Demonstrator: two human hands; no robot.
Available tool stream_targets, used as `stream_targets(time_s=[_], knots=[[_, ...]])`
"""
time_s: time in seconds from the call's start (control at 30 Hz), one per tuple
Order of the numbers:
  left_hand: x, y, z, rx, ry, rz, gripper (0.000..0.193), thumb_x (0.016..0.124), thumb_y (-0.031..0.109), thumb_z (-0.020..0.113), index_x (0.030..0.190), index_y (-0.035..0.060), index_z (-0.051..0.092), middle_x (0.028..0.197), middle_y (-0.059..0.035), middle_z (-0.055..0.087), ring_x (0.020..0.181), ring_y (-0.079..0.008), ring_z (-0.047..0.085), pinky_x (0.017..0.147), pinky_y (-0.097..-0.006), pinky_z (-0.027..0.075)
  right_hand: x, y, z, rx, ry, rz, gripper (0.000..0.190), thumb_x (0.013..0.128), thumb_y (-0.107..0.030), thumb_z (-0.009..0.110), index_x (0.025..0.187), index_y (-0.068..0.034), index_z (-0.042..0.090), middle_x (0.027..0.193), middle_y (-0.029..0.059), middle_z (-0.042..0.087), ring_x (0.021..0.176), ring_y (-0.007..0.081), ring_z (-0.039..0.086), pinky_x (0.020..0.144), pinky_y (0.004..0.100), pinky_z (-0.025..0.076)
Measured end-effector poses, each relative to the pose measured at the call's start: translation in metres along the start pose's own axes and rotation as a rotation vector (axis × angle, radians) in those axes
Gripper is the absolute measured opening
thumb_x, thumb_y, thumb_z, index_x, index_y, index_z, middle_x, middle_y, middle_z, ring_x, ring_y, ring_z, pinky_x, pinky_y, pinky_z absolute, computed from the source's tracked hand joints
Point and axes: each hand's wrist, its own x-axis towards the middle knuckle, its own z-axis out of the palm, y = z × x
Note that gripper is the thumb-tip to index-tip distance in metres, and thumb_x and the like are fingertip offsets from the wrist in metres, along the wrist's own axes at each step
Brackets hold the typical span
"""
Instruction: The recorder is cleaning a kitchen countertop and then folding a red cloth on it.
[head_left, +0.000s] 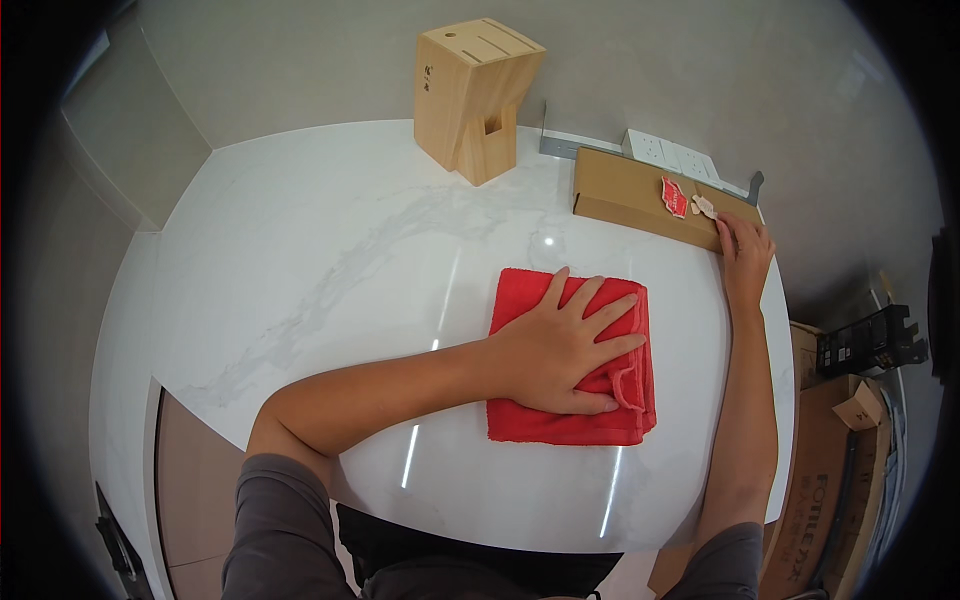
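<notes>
My left hand (559, 345) lies flat on a folded red cloth (517, 426), fingers spread and palm down. The cloth rests on the white marbled countertop (360, 300), its layered folded edges towards the right. Further off to the right, my right hand (744, 247) is at the near right end of a flat brown cardboard box (619, 184). Its fingertips touch or almost touch a small torn pale paper scrap (703, 206) on the lid; whether they pinch it cannot be made out. Left of the scrap is a red paper label (673, 197).
A wooden knife block (465, 97) stands against the back wall. Behind the box are a grey metal strip (562, 146) and white power sockets (671, 154). Beyond the counter's right edge are a large cardboard carton (806, 510) and a black object (862, 345).
</notes>
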Motion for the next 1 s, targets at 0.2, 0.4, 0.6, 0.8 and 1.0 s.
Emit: stream_targets(time_s=[0.2,0.4,0.6,0.8,1.0], knots=[[0.000,0.000,0.000,-0.007,0.003,0.003,0.081,0.090,0.067,0.058,0.150,0.0134,0.050,0.158,-0.0262,0.036,0.145,-0.0562,0.027,0.115,-0.0731,0.015,0.001,0.000,0.001,0.037,0.035,-0.033,0.014,0.095,-0.013,0.069,0.106,-0.005,0.074,0.104,0.0074,0.071,0.098,0.0249,0.063,0.091,0.0367,0.047],[0.000,-0.001,0.000,-0.008,0.010,0.006,0.081,0.089,0.067,0.059,0.150,0.0139,0.050,0.159,-0.0260,0.036,0.145,-0.0556,0.028,0.115,-0.0735,0.016,-0.002,0.009,0.010,0.202,0.022,0.044,0.015,0.092,-0.007,0.072,0.106,-0.004,0.074,0.106,0.0095,0.069,0.093,0.0264,0.063,0.083,0.0370,0.051],[-0.001,-0.002,0.000,-0.006,0.016,0.005,0.081,0.089,0.067,0.059,0.150,0.0144,0.050,0.159,-0.0259,0.036,0.145,-0.0554,0.028,0.115,-0.0728,0.016,0.000,-0.001,0.005,0.356,0.020,0.168,0.015,0.094,-0.001,0.068,0.109,-0.002,0.071,0.108,0.0107,0.067,0.094,0.0209,0.067,0.082,0.0315,0.056],[0.000,-0.002,0.000,-0.005,0.014,0.005,0.081,0.089,0.067,0.059,0.150,0.0147,0.050,0.159,-0.0256,0.036,0.145,-0.0550,0.028,0.116,-0.0721,0.017,0.001,0.000,0.006,0.386,0.069,0.177,0.013,0.094,0.000,0.068,0.107,0.001,0.069,0.104,0.0105,0.068,0.092,0.0204,0.069,0.082,0.0311,0.057],[0.000,-0.002,-0.001,-0.005,0.013,0.003,0.079,0.089,0.066,0.060,0.150,0.0162,0.051,0.159,-0.0249,0.036,0.146,-0.0543,0.028,0.116,-0.0720,0.017,0.000,0.008,0.010,0.422,0.063,0.187,0.010,0.094,0.000,0.068,0.103,0.001,0.069,0.097,0.0103,0.068,0.089,0.0201,0.069,0.080,0.0309,0.056]])
